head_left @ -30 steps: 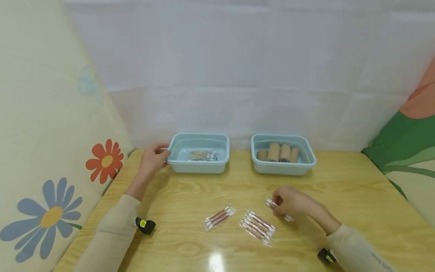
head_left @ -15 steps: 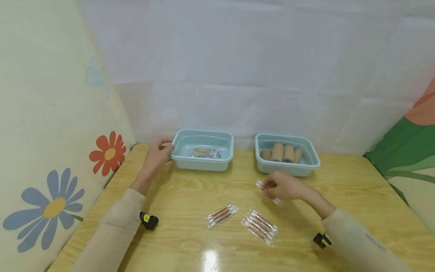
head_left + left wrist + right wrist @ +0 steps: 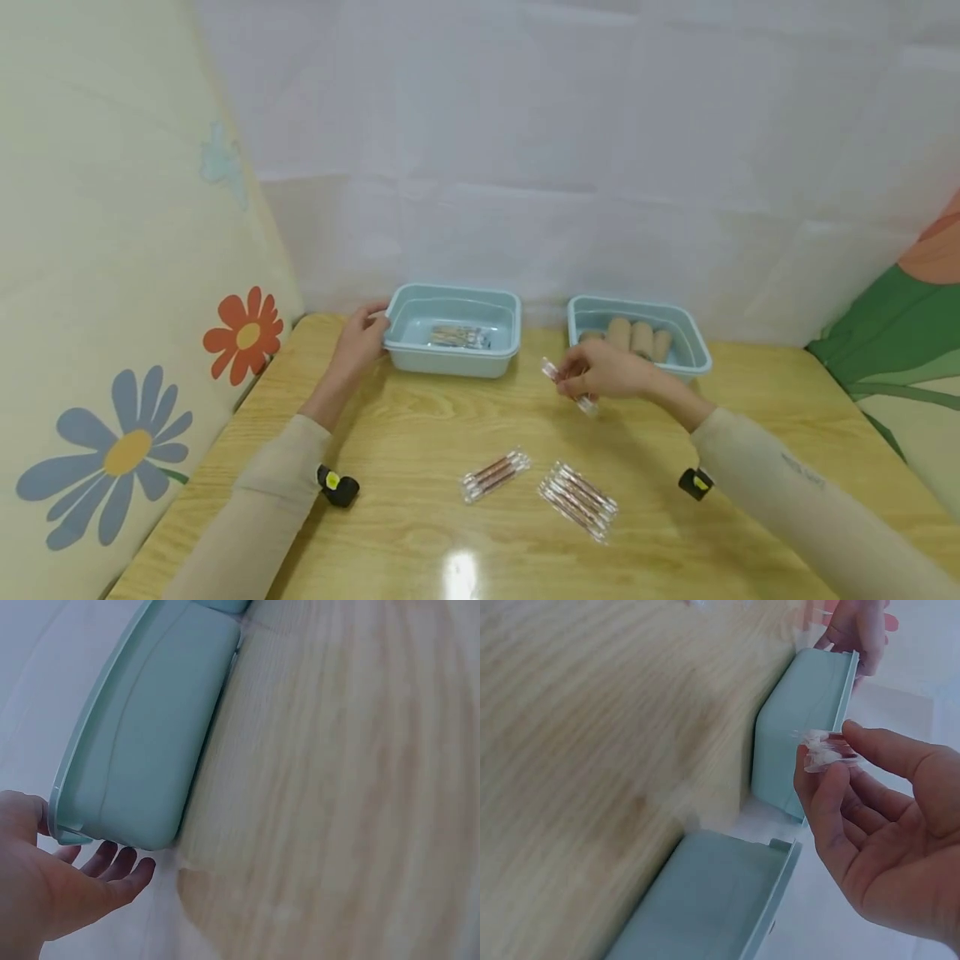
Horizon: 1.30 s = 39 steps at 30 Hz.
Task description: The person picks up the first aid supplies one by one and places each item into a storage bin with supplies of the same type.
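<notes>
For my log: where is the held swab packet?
In the head view, right of centre, the right hand holds the swab packet near the right blue bin.

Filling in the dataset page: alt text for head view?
Right hand pinches a swab packet over a table; left hand grips the left bin. More packets lie on the table; the right bin holds cardboard tubes.

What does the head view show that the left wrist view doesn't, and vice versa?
Head only: the right hand pinching a swab packet, cardboard tubes in the right tub, loose packets on the table, and tub contents in the left tub.

Left wrist only: fingertips of the left hand beneath the left tub's rim.

Both: left hand, left tub, table.
</notes>
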### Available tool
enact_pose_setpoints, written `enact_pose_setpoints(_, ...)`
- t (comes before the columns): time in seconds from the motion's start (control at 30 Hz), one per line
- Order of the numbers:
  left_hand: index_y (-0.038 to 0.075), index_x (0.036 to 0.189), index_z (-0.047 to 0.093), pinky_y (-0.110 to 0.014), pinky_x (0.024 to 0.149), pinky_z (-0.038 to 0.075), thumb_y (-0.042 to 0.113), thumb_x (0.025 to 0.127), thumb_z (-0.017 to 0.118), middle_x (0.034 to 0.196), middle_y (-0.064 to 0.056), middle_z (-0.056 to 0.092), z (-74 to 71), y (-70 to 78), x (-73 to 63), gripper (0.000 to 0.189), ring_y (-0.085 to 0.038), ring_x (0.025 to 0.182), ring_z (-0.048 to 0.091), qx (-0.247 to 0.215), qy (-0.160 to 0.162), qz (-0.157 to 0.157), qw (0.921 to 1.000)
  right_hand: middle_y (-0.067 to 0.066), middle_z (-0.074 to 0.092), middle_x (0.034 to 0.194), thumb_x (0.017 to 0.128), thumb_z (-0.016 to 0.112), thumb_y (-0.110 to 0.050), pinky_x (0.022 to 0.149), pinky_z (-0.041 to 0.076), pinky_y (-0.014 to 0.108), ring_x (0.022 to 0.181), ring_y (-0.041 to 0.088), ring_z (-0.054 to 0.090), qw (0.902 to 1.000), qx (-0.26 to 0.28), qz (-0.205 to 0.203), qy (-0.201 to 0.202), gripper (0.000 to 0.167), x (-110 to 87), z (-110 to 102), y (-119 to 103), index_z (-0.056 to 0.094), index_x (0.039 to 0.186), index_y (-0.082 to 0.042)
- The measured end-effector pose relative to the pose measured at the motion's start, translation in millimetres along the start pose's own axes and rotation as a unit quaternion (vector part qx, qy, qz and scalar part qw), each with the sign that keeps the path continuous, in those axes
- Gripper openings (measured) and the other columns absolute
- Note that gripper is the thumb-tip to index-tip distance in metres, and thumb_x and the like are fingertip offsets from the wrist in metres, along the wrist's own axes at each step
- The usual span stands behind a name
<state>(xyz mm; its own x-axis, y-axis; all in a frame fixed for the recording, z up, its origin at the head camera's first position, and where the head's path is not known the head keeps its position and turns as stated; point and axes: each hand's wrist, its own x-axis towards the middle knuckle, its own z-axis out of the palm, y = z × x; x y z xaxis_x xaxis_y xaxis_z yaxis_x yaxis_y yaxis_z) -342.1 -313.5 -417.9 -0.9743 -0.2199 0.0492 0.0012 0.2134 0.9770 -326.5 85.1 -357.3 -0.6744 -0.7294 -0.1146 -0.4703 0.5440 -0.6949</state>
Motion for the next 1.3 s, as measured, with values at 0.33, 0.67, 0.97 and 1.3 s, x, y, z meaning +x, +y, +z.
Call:
enact_pose_setpoints(0.33,0.008,0.155,0.040,-0.031,0.092,0.044,0.021,0.104,0.044,0.146,-0.021,0.047,2.9,-13.1,3.5,0.052,-0.035,0.126,0.048,-0.051,0.000,0.010,0.9987,0.002,0.070,0.078,0.093,0.075,-0.009,0.061,0.055,0.033,0.066,0.016,0.064,0.9975,-0.059,-0.021,0.032,0.008,33.9,-19,-12,0.074,0.098,-0.003)
enact_pose_setpoints(0.67,0.005,0.156,0.038,-0.038,0.108,0.038,0.014,0.108,0.045,0.154,-0.019,0.040,10.0,-32.6,9.1,0.049,-0.034,0.136,0.041,-0.228,-0.043,0.030,0.9723,0.018,0.067,0.088,0.098,0.071,-0.016,0.071,0.054,0.053,0.072,0.025,0.061,0.9971,0.054,0.001,0.053,0.020,58.8,-30,-19,0.072,0.108,0.001)
enact_pose_setpoints(0.97,0.001,0.155,0.037,-0.036,0.105,0.040,0.013,0.108,0.044,0.154,-0.022,0.040,8.6,-32.4,11.8,0.049,-0.035,0.132,0.042,-0.225,-0.041,0.054,0.9719,0.017,0.071,0.099,0.097,0.073,-0.027,0.084,0.057,0.048,0.085,0.028,0.068,0.9824,0.142,0.046,0.113,0.028,101.3,-23,-29,0.072,0.114,-0.004)
enact_pose_setpoints(1.3,0.001,0.156,0.035,-0.024,0.091,0.047,0.015,0.108,0.044,0.156,-0.023,0.037,7.9,-33.5,8.5,0.051,-0.040,0.137,0.039,-0.189,-0.040,0.057,0.9795,0.016,0.072,0.087,0.093,0.077,-0.014,0.082,0.057,0.050,0.066,0.019,0.067,0.9794,0.149,0.049,0.127,0.022,148.0,-3,-43,0.069,0.104,0.004)
